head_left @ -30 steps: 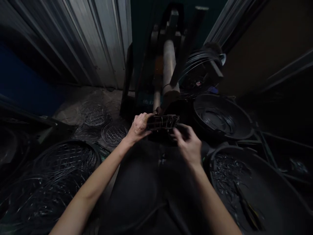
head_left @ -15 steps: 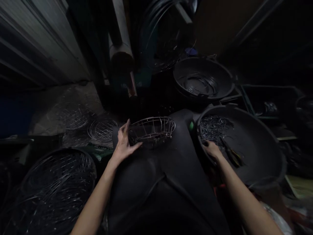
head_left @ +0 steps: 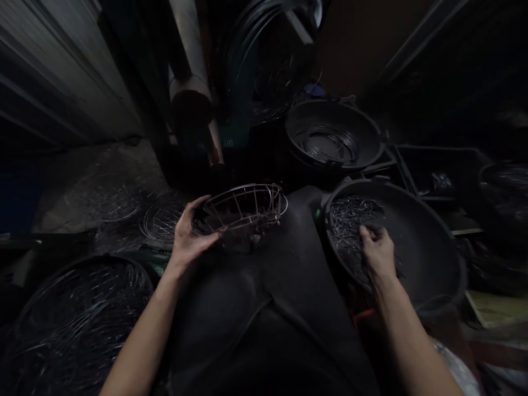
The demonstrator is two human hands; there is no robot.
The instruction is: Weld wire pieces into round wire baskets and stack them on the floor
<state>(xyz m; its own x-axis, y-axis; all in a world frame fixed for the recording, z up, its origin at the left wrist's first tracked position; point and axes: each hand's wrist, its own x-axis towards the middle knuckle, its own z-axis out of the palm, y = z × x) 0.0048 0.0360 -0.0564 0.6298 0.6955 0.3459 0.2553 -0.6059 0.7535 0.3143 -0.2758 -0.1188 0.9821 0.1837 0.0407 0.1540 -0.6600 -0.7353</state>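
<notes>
1. Head view: the wire basket [head_left: 247, 212] is left of the big pan [head_left: 429, 247], above the person's lap [head_left: 247, 308]. Its long axis, as seen, runs sideways, rising slightly to the right; its rounded right end points toward the pan.
2. Head view: the left hand [head_left: 187, 237], thumb and fingers spread wide, holds the basket's end farther from the pan.
3. Head view: the right hand [head_left: 378, 247] is over the pan, fingers curled beside wire bits [head_left: 350, 217]; whether it grips anything, I cannot tell.
</notes>
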